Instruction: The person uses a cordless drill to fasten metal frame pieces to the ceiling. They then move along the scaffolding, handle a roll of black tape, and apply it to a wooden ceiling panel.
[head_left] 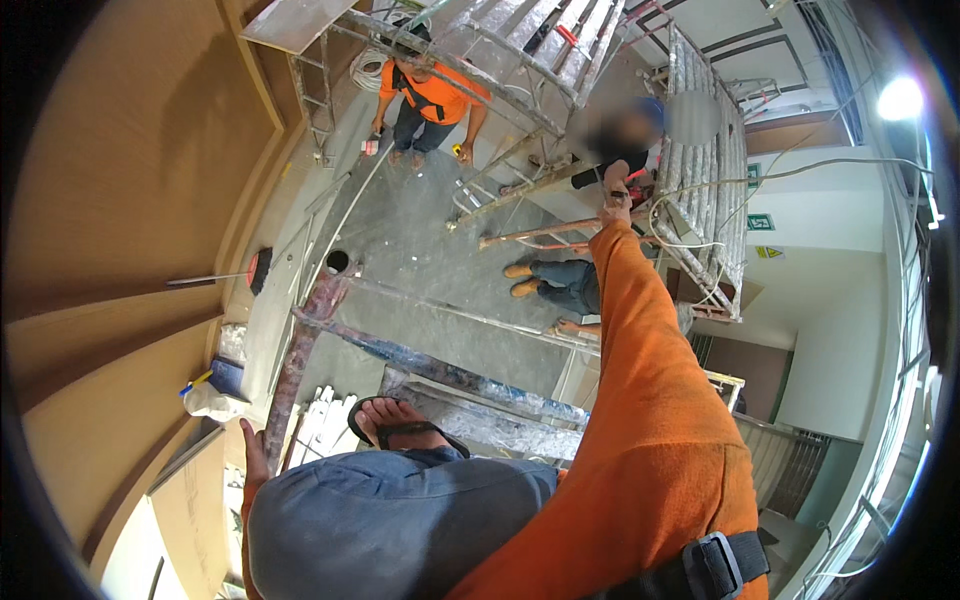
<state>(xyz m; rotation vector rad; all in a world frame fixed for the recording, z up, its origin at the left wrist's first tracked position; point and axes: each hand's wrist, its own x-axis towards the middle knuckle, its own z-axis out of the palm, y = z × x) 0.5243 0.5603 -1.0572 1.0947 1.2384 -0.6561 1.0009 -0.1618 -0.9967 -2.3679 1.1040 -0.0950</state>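
My right arm in an orange sleeve reaches far out, and my right hand (615, 211) is closed around a small dark object (619, 195), too small to name. A co-worker's hand (616, 175) on the facing scaffold meets it there. My left hand (256, 455) is low at the left against a paint-stained scaffold tube (290, 385); one digit points up and the others seem wrapped round the tube, partly hidden. My bent knee (390, 510) and sandalled foot (405, 425) are above the scaffold's planks (490, 415).
Far below is a grey floor (420, 250). A person in orange (430, 95) stands there holding small items; someone in jeans (565, 285) is under the opposite scaffold platform (700, 150). A loose cable (780, 180) hangs at right, near a bright lamp (900, 100). A curved wooden wall (120, 300) rises at left.
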